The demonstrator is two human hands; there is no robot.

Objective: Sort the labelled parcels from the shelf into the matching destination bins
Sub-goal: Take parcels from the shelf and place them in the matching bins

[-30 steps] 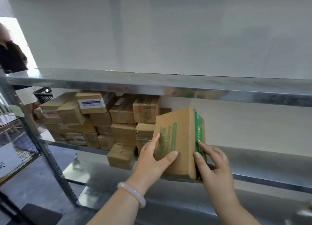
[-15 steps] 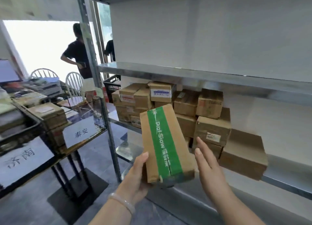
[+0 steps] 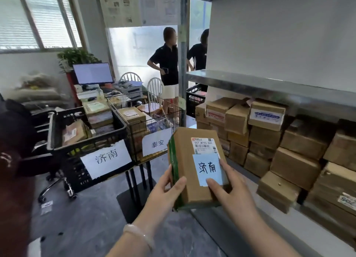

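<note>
I hold a brown cardboard parcel (image 3: 190, 160) with green tape along its left edge in front of me. Its top face shows a white shipping label and a pale blue note handwritten 济南. My left hand (image 3: 169, 189) grips its lower left edge, thumb on top. My right hand (image 3: 229, 191) grips its lower right corner, thumb on the blue note. To the left stands a black bin (image 3: 57, 129) with a sign reading 济南. Beside it is a wire basket (image 3: 138, 122) with a sign reading 泰安. Several cardboard parcels (image 3: 265, 133) are stacked on the metal shelf (image 3: 240, 79) at right.
Two people stand in the doorway behind the shelf post (image 3: 182, 64). A desk with a monitor (image 3: 92, 73), papers and white chairs lies behind the bins. An office chair (image 3: 57, 181) stands at left. A dark object fills the left edge.
The parcel came off the shelf and was turned over, from its green-taped side to its labelled face. My view swung left, bringing both bins into sight.
</note>
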